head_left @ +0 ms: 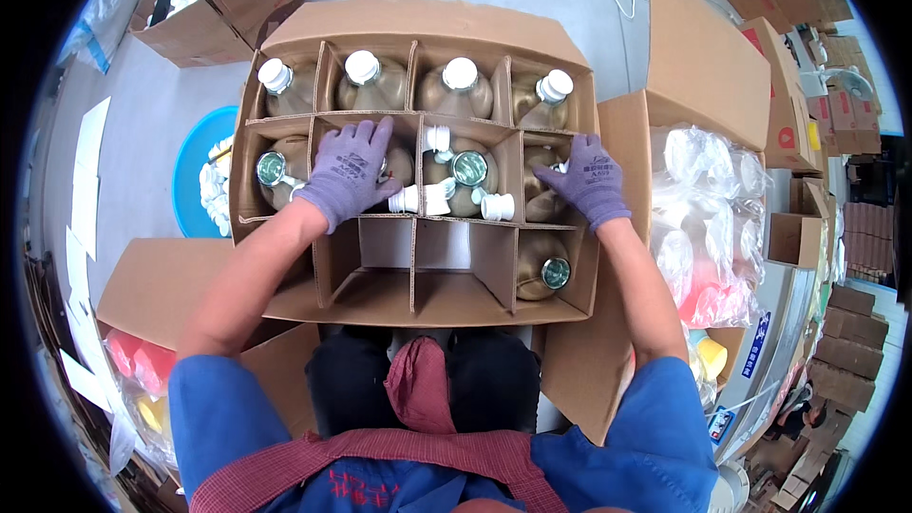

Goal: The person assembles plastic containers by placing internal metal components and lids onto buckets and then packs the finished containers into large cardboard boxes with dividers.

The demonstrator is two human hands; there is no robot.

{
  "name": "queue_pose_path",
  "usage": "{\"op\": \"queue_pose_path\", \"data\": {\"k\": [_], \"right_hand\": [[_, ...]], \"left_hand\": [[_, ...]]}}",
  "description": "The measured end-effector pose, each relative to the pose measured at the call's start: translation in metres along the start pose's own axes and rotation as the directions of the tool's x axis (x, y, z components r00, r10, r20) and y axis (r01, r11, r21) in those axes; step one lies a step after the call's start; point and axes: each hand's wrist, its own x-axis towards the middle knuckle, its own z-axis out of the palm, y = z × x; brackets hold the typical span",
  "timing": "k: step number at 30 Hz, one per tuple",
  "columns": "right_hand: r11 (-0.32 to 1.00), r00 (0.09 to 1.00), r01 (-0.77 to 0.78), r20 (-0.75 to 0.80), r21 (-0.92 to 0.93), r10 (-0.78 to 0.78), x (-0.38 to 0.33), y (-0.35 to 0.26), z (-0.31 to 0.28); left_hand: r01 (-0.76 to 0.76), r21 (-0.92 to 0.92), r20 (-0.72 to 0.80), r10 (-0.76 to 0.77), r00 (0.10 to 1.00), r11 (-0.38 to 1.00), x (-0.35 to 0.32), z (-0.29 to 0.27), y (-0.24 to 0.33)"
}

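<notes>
A cardboard box [332,313] with dividers stands before me, holding several clear bottles. The far row's bottles have white caps, like this capped bottle [461,76]. In the middle row, an uncapped bottle [468,168] has loose white caps [423,199] lying around its neck. My left hand [351,174], in a purple-grey glove, lies over the compartment left of it, fingers spread and thumb near the caps. Over the row's right-end bottle [543,192] is my right hand [589,180], gloved alike, thumb and fingers apart; a bit of white shows between them. Both palms' undersides are hidden.
At right, an open carton [617,152] adjoins plastic-wrapped clear bottles [708,218]. A blue basin [190,171] of white caps sits at left. A carton of white pieces [204,24] stands at the far left. Another carton [142,275] with pink items lies near my left arm.
</notes>
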Motion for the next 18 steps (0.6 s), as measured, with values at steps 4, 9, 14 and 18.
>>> {"op": "queue_pose_path", "data": {"k": [4,9,14,18], "right_hand": [[0.993,0.914,0.112,-0.397,0.038,-0.088,-0.007,0.001,0.071],[0.895,0.783,0.446,-0.489,0.009,-0.385,-0.013,-0.023,0.033],[0.796,0.818,0.571,0.064,-0.201,-0.571,-0.014,-0.055,0.020],[0.832,0.839,0.509,0.345,-0.221,-0.422,0.002,-0.076,0.020]], "left_hand": [[-0.408,-0.127,-0.323,0.351,0.879,0.904,0.024,-0.006,0.018],[-0.329,0.356,0.183,0.280,0.942,0.875,0.072,0.029,0.052],[-0.199,-0.067,-0.189,0.184,0.965,0.978,0.064,0.004,0.043],[-0.197,-0.592,-0.063,0.199,0.978,0.782,0.059,0.002,0.056]]}}
